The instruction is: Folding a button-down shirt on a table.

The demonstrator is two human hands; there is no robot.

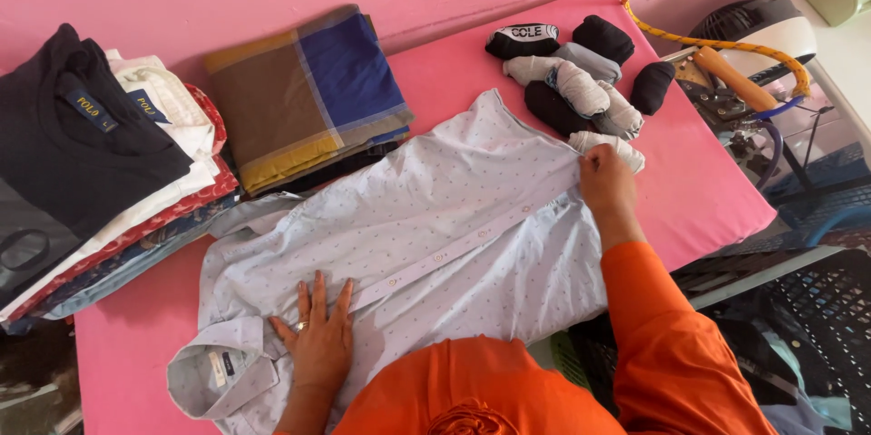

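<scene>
a big pink counter (717, 190) holds everything. a pale blue dotted shirt (454, 208) lies flat across the middle of it, buttons up, collar near the person. a tall pile of folded clothes (91, 154) sits at the left, and a folded brown and blue cloth (308, 90) lies beside it. rolled socks (581, 81) bunch up at the far right. the left hand (319, 340) presses flat and open on the shirt by the collar. the right hand (606, 183) has its grip pinched shut on the shirt's bottom edge.

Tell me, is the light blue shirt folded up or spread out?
Spread out. The light blue shirt lies flat, front up and buttoned, on the pink board. The left hand presses near the collar; the right hand holds the hem.
</scene>
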